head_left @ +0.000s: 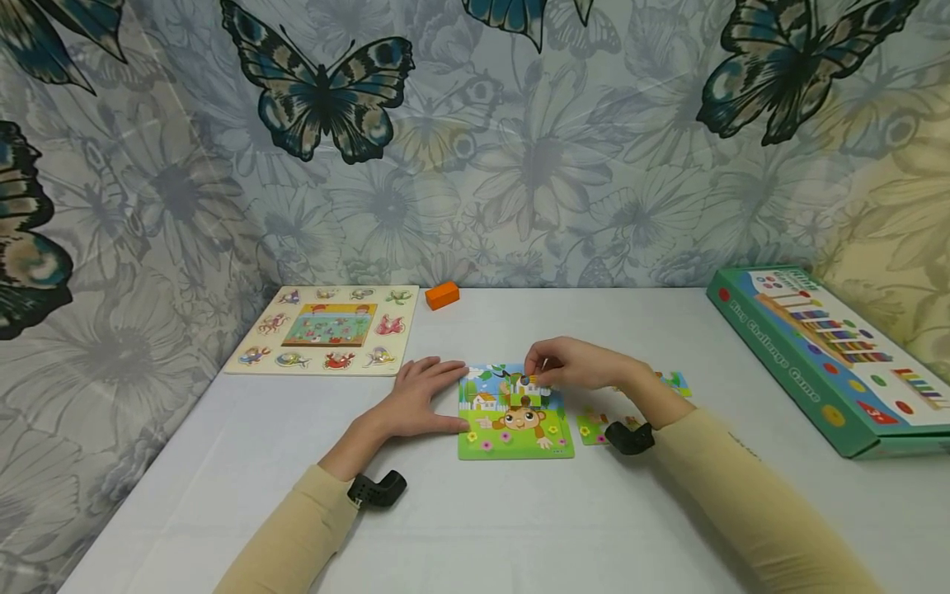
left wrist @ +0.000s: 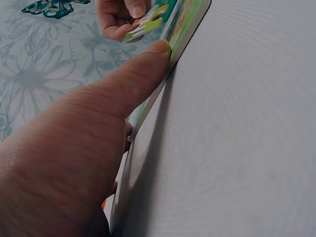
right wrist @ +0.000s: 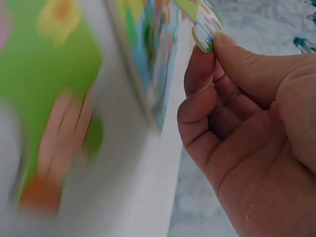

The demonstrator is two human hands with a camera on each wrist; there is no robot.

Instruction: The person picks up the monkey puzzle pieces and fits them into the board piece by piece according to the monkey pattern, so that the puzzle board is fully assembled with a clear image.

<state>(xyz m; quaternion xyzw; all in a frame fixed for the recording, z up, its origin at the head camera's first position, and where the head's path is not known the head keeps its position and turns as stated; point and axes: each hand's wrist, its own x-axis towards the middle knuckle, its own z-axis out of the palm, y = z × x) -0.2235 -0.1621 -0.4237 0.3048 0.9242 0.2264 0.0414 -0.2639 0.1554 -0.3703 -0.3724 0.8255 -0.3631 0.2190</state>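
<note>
Pinching a lobed piece (right wrist: 203, 20), the right hand (head_left: 577, 363) curls.

White table (head_left: 475, 528). Back left: cream board (head_left: 315, 351) with sea-creature pictures, lying flat. Orange block (head_left: 442, 295) just beside its far right corner. Near middle: monkey puzzle board (head_left: 519, 437), flat; loose puzzle pieces (head_left: 591, 431) to its right, partly hidden. Far right: green-sided game box (head_left: 824, 355), set at an angle, picture side up.
</note>
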